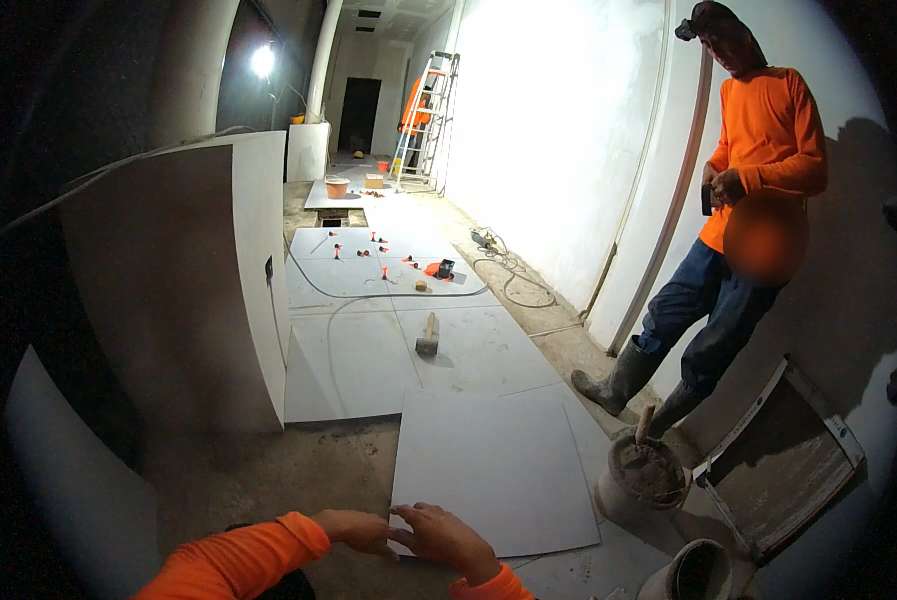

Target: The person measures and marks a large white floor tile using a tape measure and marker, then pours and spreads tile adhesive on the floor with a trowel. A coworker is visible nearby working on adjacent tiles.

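Note:
A loose square white tile (488, 460) lies in front of me, overlapping other pale tiles. My left hand (358, 532) is at its lower left edge, fingers curled against it. My right hand (438, 535) rests on that corner beside the left, fingers bent over the edge; its fingertips are partly hidden. To the right stands a bucket (613, 500) of grey mix with a wooden-handled tool (645, 425) in it. A rubber mallet (428, 340) lies on the tiles (338, 370) farther ahead, beyond which are several red-and-black clips (384, 272).
A person (758, 130) in orange stands at right holding something dark, above a framed screen (778, 460) and another bucket (688, 575). A tall panel (168, 280) borders the left. Farther back are a cable (528, 300), an orange tool (438, 270), a ladder (428, 130) and another worker (414, 105).

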`<state>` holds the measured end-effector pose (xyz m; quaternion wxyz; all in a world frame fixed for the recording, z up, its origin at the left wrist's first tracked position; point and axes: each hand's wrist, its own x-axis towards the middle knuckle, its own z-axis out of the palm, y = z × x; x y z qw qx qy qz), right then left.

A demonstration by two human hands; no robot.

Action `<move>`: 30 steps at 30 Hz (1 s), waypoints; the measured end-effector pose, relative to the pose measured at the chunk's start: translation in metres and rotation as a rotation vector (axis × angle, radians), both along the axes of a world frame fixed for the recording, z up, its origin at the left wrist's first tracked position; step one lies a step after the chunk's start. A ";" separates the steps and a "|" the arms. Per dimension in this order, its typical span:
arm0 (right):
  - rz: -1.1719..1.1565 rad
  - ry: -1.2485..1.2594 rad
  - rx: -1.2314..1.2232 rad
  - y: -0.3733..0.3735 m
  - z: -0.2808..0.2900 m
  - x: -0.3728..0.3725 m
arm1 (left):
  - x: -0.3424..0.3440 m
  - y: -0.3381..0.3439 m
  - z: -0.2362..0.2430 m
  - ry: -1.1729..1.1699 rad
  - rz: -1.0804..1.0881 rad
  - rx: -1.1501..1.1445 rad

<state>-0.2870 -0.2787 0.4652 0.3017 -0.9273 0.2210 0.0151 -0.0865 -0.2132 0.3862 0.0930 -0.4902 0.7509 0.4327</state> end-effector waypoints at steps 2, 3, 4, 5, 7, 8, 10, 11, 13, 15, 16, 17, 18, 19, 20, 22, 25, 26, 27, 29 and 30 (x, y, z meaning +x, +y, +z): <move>0.003 0.001 0.005 0.002 0.004 -0.002 | 0.002 0.004 -0.001 0.036 0.016 -0.031; 0.005 -0.017 0.007 0.003 0.006 -0.004 | 0.003 0.005 -0.001 0.062 0.036 -0.034; 0.000 0.002 0.005 0.004 0.007 -0.005 | 0.004 0.007 -0.001 0.084 0.046 -0.012; -0.005 0.002 0.000 0.004 0.008 -0.005 | 0.004 0.007 -0.001 0.046 0.046 -0.033; -0.016 -0.021 0.001 0.004 0.008 -0.006 | 0.004 0.008 -0.001 -0.023 0.023 -0.035; -0.021 -0.044 0.006 0.004 0.008 -0.005 | 0.004 0.008 -0.001 -0.027 0.041 -0.017; -0.017 -0.056 0.011 0.004 0.008 -0.004 | 0.003 0.009 0.002 -0.002 0.071 -0.002; -0.009 -0.046 0.011 0.004 0.007 -0.004 | 0.003 0.010 0.003 0.012 0.075 0.006; 0.000 -0.040 0.013 0.004 0.006 -0.003 | 0.002 0.011 0.009 0.038 0.081 0.020; -0.002 -0.032 0.032 0.004 0.005 -0.003 | 0.001 0.013 0.015 0.015 0.080 0.037; 0.000 -0.028 0.023 0.005 0.005 -0.002 | 0.000 0.013 0.019 -0.020 0.075 0.048; -0.004 -0.006 0.026 0.004 0.004 -0.002 | -0.001 0.014 0.022 -0.055 0.069 0.059; 0.001 -0.004 0.027 0.004 0.004 -0.002 | -0.002 0.015 0.024 -0.052 0.069 0.044; 0.001 0.013 0.025 0.004 0.003 -0.001 | -0.002 0.015 0.027 -0.049 0.067 0.027; 0.008 0.008 0.017 0.004 0.002 -0.001 | -0.003 0.015 0.029 -0.050 0.059 0.023; 0.016 0.010 0.012 0.003 0.001 0.001 | -0.002 0.015 0.033 -0.021 0.046 -0.004; 0.017 0.024 0.007 0.004 0.000 0.003 | -0.002 0.015 0.037 -0.018 0.042 0.000; 0.014 0.023 -0.006 0.004 0.001 0.003 | -0.002 0.015 0.037 -0.023 0.047 0.006; 0.012 0.023 -0.017 0.005 0.001 0.003 | -0.002 0.016 0.037 -0.018 0.050 0.003; 0.006 0.034 -0.017 0.006 0.003 0.002 | -0.002 0.016 0.035 0.001 0.049 0.009; 0.004 0.040 -0.016 0.007 0.004 0.002 | -0.001 0.017 0.033 -0.008 0.052 -0.007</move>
